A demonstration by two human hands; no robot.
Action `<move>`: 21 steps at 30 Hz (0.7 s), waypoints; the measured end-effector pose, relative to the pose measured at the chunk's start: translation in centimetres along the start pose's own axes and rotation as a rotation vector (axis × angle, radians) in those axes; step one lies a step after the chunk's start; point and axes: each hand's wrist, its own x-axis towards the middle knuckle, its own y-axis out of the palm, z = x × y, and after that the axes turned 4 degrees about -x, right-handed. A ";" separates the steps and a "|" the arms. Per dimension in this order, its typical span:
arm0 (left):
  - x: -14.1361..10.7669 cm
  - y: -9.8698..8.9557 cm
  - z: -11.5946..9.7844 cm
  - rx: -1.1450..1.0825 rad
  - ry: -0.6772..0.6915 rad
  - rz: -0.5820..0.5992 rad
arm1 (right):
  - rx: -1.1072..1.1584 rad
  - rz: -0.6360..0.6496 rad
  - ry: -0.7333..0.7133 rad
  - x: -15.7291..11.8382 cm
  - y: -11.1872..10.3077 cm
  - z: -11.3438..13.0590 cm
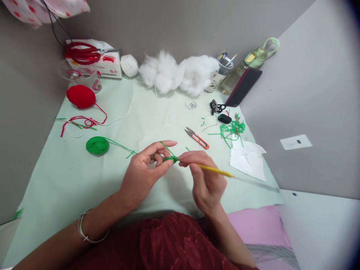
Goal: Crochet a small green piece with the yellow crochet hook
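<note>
My left hand (147, 167) pinches a small piece of green crochet work (172, 159) between thumb and fingers. A strand of green yarn loops over its raised index finger and runs back to a green yarn ball (97, 145) on the left. In my right hand (208, 180) is a crochet hook with a yellow handle (216, 170), held like a pen. Its tip meets the green work at my left fingertips. Just beyond my hands lie orange-handled thread snips (197, 138), blades apart.
Behind are a red yarn ball (81, 96), a white yarn ball (129, 66), fluffy stuffing (180, 73), red scissors (84, 53) on a box, and a pen cup (222, 71). At right stand a bottle (239, 75) and phone (244, 87), near green yarn scraps (232, 129) and white paper (247, 159).
</note>
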 end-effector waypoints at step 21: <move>0.3 0.3 0.3 -0.317 -0.164 0.047 | 0.003 -0.101 0.048 -0.4 1.6 -0.4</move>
